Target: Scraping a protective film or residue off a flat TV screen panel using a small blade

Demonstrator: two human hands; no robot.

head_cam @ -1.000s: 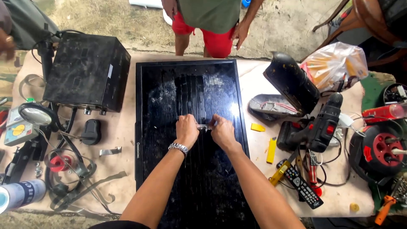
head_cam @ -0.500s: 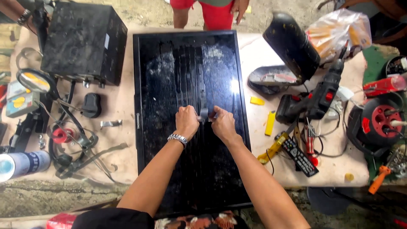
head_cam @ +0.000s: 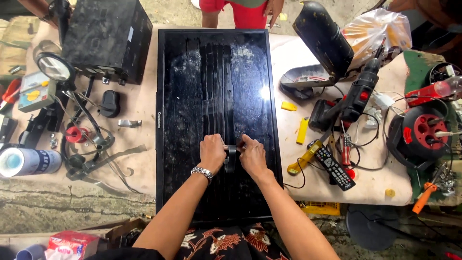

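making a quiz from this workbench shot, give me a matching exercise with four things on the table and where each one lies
Things:
1. flat black screen panel
2. remote control
3. magnifying glass
4. cordless drill

Places:
A. far left of the table, beside the black box
B. right of the panel, near the table's front edge
C. middle of the table, under the left hand and right hand
D. right of the panel, below the tipped black stand

Pairs: 1-C, 2-B, 3-A, 4-D
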